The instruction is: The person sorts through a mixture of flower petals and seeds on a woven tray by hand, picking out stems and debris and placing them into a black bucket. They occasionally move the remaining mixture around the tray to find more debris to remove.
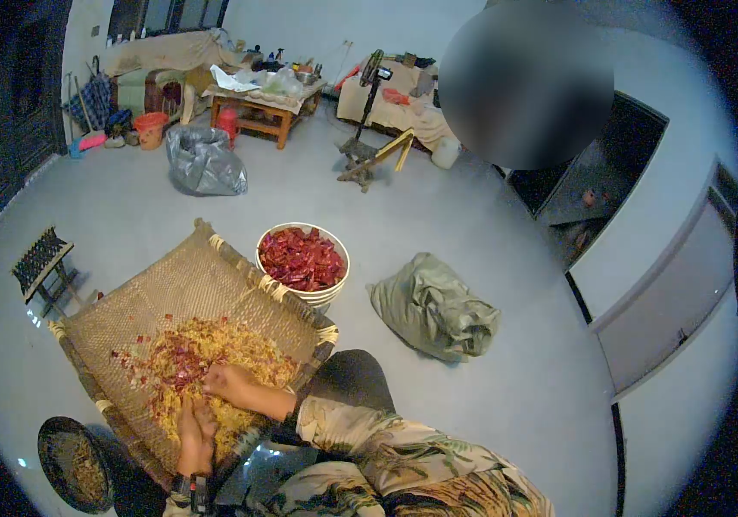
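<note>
A heap of yellow seeds [257, 349] mixed with red dried chili pieces [181, 366] lies on a woven tray [205, 280]. Over the near part of the heap, my right hand [235, 385] is closed, its fingers curled down at the red pieces. Just below and left of it, my left hand [196, 424] has its fingers and thumb drawn together. Anything pinched in either hand is too small to make out. Beyond the tray's right edge stands a white bucket [300, 297] full of dried red chilies [302, 258].
A dark basin [76, 465] with brownish bits sits at lower left, near a small woven stool [41, 263]. To the right lies a green sack [438, 306]. Farther back are a grey plastic bag [205, 161], a wooden table [270, 102] and a person [524, 86] with a blurred outline.
</note>
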A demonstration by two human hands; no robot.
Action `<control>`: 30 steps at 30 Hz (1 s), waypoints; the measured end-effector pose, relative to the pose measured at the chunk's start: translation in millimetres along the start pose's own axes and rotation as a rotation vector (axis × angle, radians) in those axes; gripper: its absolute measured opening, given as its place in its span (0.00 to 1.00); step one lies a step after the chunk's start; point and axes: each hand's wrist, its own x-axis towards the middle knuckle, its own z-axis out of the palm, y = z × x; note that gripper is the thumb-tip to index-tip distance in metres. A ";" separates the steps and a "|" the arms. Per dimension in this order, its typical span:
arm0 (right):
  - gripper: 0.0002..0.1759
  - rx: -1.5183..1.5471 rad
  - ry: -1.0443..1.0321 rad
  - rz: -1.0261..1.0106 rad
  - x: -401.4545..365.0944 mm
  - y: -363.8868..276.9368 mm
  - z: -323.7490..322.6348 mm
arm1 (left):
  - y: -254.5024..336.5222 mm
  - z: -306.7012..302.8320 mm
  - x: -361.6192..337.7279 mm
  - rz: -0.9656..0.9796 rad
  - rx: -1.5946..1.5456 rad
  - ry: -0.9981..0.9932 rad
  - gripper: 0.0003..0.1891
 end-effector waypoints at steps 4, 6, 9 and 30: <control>0.14 -0.222 -0.147 -0.031 -6.6 -23.3 14.1 | 11.4 30.4 -24.2 0.024 -0.139 -0.018 0.21; 0.15 -0.172 -0.138 -0.067 -9.0 -29.0 10.7 | 10.3 28.2 -20.2 0.026 -0.184 -0.045 0.21; 0.14 -0.156 -0.033 -0.139 -7.9 -14.9 8.9 | -10.4 -19.8 19.5 0.057 -0.137 -0.227 0.17; 0.27 0.250 0.769 -0.264 4.7 -117.9 -295.2 | -3.4 -13.0 1.6 0.086 -0.079 -0.120 0.11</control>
